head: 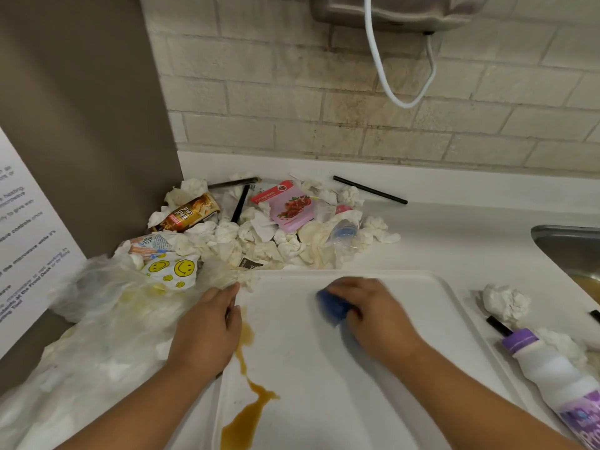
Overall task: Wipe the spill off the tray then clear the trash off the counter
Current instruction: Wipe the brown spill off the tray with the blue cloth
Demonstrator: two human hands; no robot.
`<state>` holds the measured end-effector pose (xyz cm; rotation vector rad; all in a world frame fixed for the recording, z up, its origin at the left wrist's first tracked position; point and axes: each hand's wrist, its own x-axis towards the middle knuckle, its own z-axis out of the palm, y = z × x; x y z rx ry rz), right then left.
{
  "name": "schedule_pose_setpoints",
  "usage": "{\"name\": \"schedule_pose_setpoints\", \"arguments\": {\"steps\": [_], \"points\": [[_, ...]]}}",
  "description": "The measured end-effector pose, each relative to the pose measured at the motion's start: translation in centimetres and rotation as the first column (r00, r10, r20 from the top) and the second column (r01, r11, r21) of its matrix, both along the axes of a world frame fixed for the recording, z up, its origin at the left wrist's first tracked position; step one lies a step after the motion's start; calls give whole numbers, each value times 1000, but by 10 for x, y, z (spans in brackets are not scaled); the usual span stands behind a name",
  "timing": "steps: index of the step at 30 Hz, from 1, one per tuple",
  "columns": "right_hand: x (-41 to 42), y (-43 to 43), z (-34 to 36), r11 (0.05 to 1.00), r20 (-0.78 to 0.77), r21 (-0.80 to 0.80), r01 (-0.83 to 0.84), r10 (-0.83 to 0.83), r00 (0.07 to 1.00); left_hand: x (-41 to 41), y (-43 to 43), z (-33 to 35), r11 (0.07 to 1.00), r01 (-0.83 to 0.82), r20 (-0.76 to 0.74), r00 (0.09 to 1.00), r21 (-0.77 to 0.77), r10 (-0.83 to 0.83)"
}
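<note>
A white tray [406,323] lies on the counter in front of me. A brown spill [248,407] runs along its left side toward the near edge. My right hand [373,315] grips a blue cloth [332,305] and presses it on the tray's middle; hand and cloth are blurred. My left hand [207,326] rests on the tray's left rim, fingers laid over the edge. A heap of trash [266,228] fills the counter's back left corner: crumpled white tissues, a pink packet [289,206], a brown wrapper [188,214] and black straws.
A clear plastic bag [107,313] with smiley-face paper lies left of the tray. To the right are a crumpled tissue [505,302], a purple-capped white bottle [552,371] and a black straw [370,190]. A steel sink [568,248] is at far right. A white cord [402,92] hangs on the brick wall.
</note>
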<state>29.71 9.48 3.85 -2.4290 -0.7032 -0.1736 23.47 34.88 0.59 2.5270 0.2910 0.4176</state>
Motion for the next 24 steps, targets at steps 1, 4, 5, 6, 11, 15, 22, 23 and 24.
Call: {"name": "schedule_pose_setpoints", "arguments": {"steps": [1, 4, 5, 6, 11, 15, 22, 23, 24], "points": [[10, -8, 1, 990, -1, -78, 120, -120, 993, 0, 0, -1, 1000, -1, -2, 1000, 3, 1], [13, -2, -10, 921, -31, -329, 208, -230, 973, 1, 0, -2, 1000, 4, -9, 1000, 16, -4], [10, 7, -13, 939, 10, -311, 149, -154, 988, 1, 0, -3, 1000, 9, -10, 1000, 23, -9], [5, 16, -18, 957, 44, -282, 64, -54, 998, 2, 1, -3, 999, 13, -9, 1000, 29, -13], [-7, 30, -11, 928, -13, -157, -337, 339, 941, 2, 2, -4, 999, 12, -7, 1000, 40, -11], [16, -17, 2, 998, 24, -60, 32, -30, 999, 2, 1, -4, 999, 5, 1, 1000, 37, -5], [30, -50, -18, 845, 36, -258, 468, -476, 879, 2, 0, -3, 999, 6, -11, 1000, 37, -6], [29, -41, -18, 862, 29, -257, 437, -445, 895, 2, 0, -3, 999, 7, -12, 1000, 38, -7], [27, -31, -18, 881, 30, -258, 396, -402, 915, 2, 0, -3, 999, 6, -12, 1000, 36, -5]]}}
